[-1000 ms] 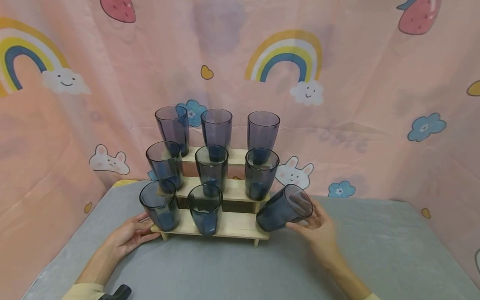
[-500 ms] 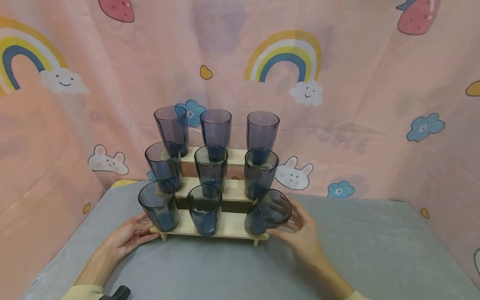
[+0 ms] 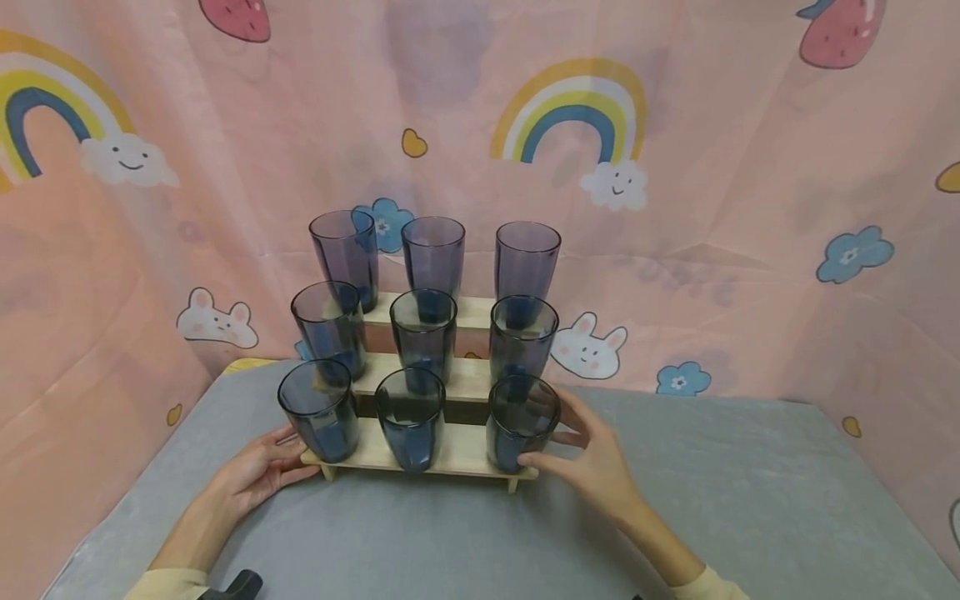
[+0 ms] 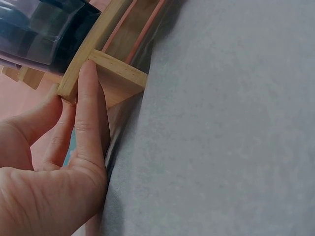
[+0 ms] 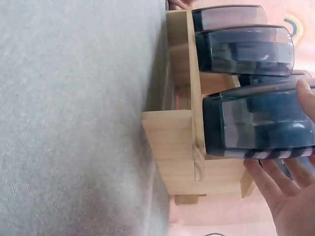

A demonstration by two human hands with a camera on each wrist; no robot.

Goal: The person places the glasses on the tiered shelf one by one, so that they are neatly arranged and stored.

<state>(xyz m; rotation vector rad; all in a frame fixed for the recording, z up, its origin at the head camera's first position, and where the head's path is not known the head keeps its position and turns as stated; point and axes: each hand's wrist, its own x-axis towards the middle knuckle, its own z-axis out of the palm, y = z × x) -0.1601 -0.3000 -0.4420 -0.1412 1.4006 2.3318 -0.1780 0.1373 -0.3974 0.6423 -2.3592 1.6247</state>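
Note:
A tiered wooden rack holds tinted drinking glasses in three rows. My right hand grips the glass at the right end of the bottom tier, thumb in front and fingers behind. That glass is upright, its base on the board in the right wrist view, where the hand shows at its side. At the rack's left end, my left hand pinches the bottom board's edge. The left wrist view shows that hand's thumb and fingers on either side of the board's end.
The front-left glass and front-middle glass stand beside the held one. Middle-row glasses, such as the right one, stand close behind. A grey cloth covers the table; a pink patterned curtain hangs behind.
My right hand has moved left with the glass, which went from tilted at the rack's right end to upright on the bottom board. The left hand has stayed at the rack's edge.

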